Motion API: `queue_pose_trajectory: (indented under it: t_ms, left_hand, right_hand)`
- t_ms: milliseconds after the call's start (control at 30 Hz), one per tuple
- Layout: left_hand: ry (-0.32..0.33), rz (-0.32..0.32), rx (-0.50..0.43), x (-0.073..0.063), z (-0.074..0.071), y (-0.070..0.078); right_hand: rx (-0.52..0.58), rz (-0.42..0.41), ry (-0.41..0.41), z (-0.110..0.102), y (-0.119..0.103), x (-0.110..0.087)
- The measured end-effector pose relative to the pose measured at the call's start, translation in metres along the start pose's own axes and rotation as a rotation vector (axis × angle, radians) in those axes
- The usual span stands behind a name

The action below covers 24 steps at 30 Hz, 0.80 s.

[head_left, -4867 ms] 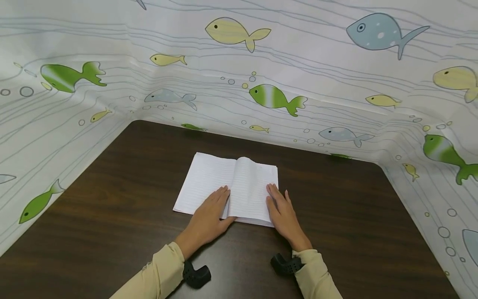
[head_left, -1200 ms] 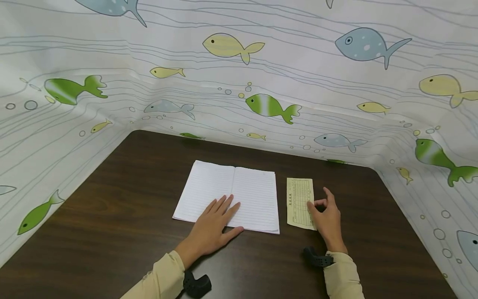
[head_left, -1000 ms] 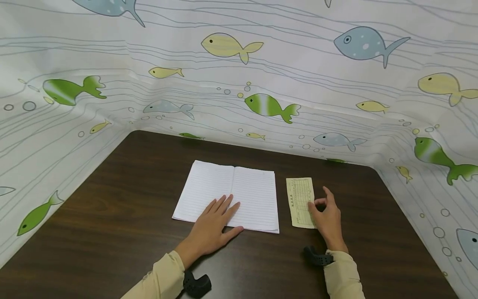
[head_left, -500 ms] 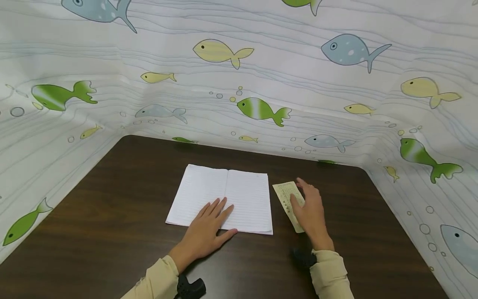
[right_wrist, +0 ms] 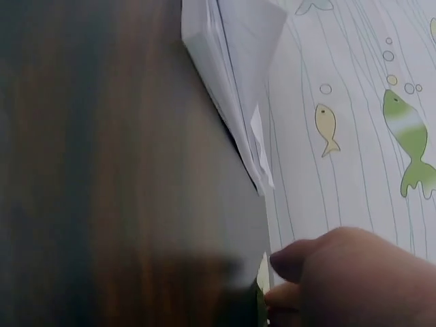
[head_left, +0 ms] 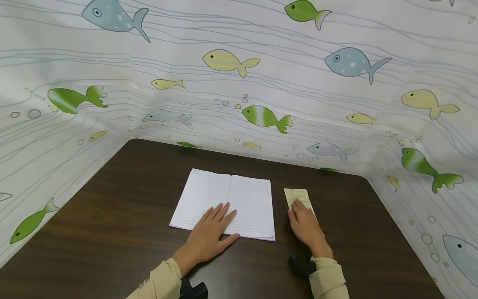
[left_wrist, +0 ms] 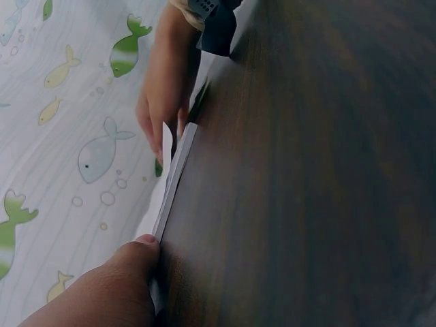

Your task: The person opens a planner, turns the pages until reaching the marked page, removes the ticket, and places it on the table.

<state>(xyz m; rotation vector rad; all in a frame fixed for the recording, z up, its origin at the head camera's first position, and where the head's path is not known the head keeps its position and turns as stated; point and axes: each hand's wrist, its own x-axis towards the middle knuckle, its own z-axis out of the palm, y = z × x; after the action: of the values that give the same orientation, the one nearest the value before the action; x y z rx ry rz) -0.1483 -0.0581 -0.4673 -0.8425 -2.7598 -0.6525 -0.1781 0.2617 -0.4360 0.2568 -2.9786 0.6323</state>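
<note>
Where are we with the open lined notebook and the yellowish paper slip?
Done: the white lined notebook lies open and flat on the dark wooden table, the left hand resting on its near edge. In hand: the right hand lies on the yellowish printed paper slip, beside the notebook. Left: the slip is not yet on the pages.

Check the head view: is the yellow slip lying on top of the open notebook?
No. The yellow slip lies on the dark table to the right of the open notebook, with bare wood between them.
</note>
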Motion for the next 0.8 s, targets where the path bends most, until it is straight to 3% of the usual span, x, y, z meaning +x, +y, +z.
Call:
queue_pose_trajectory:
  t_ms: [167,267,400,467,567,667,800]
  left_hand:
    - [-0.004,0.002,0.0,0.0,-0.002,0.001]
    - [-0.002,-0.001,-0.003,-0.001,-0.001,0.002]
    - [-0.055,-0.024,-0.06,0.004,0.0,0.004]
    - [-0.088,-0.094,-0.115,0.007,-0.005,0.004]
    - [-0.086,-0.303,-0.159,0.011,-0.026,-0.001]
    - [-0.063,-0.507,-0.157,0.013,-0.056,-0.015]
    - [-0.094,-0.613,-0.273,0.014,-0.094,-0.038]
  right_hand:
    - [-0.019,0.001,0.06,0.002,-0.022,-0.001]
    - [0.098,-0.052,0.058,0.012,-0.043,-0.002]
    - [0.24,-0.083,-0.024,0.03,-0.063,-0.009]
    - [0.289,-0.073,-0.024,0.038,-0.068,-0.013]
    - [0.38,-0.045,0.019,0.046,-0.074,-0.017]
    - [0.457,-0.025,0.06,0.052,-0.081,-0.017]
    - [0.492,-0.004,0.126,0.054,-0.086,-0.014]
